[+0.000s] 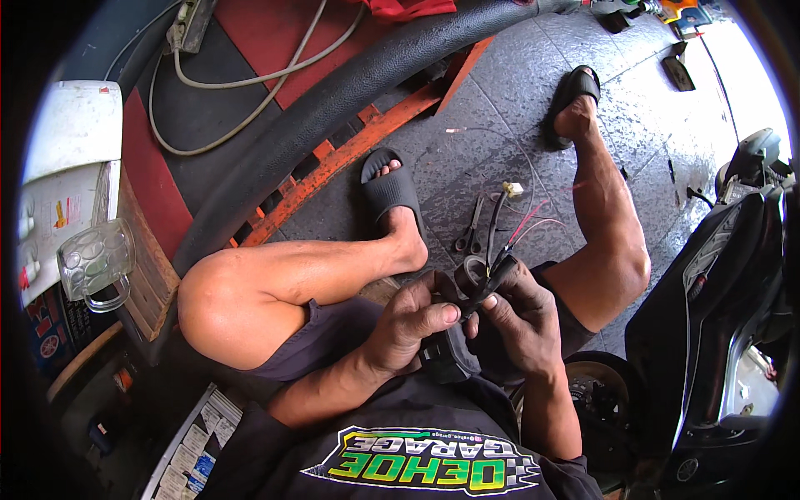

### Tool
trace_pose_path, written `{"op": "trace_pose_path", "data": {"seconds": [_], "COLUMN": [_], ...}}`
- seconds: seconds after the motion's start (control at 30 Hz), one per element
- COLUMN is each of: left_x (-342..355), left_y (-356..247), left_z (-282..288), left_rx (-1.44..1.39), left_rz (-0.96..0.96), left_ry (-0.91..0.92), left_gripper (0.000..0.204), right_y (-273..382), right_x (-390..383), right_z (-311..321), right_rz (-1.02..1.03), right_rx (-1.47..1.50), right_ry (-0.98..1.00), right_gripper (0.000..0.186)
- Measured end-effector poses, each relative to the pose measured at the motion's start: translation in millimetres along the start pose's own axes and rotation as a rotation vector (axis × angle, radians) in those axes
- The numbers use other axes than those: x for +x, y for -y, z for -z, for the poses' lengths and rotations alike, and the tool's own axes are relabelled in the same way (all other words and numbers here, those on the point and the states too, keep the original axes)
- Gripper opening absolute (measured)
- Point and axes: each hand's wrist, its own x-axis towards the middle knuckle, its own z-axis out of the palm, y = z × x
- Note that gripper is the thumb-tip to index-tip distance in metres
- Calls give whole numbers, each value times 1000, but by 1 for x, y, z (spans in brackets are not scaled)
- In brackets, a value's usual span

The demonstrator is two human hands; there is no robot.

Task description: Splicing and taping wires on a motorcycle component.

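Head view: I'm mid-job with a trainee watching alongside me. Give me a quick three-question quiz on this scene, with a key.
1. What is in the grip of both the left hand and the right hand? (a) a sandal (b) a black cable bundle (c) a power cord
2. True or false: the scissors lie on the floor.
3. What colour is the connector?

Key: 1: b. 2: True. 3: Off-white.

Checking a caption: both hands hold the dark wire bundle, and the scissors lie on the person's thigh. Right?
Not quite: the head view shows the scissors lying on the floor. The left hand and right hand do hold the dark wire bundle.
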Motion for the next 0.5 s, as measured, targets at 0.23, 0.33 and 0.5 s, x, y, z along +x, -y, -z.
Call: {"op": "trace_pose_path", "data": {"seconds": [0.23,0.33,0.5], "left_x": [1,0,0], "left_y": [-3,-3,8], "left_z": [3,0,3], "left_rx": [-10,51,149], "left_rz": [84,40,-103], "left_ry": [-25,-81,-128], "left_gripper": [43,43,42], "right_y": [0,-5,-6], "right_x": [4,-1,-5], "right_z": [4,6,11], "right_rz": [-96,-50,12], "right_rx": [61,-54,-340], "right_ry": [78,2,-101], "right_gripper": [13,11,10]}}
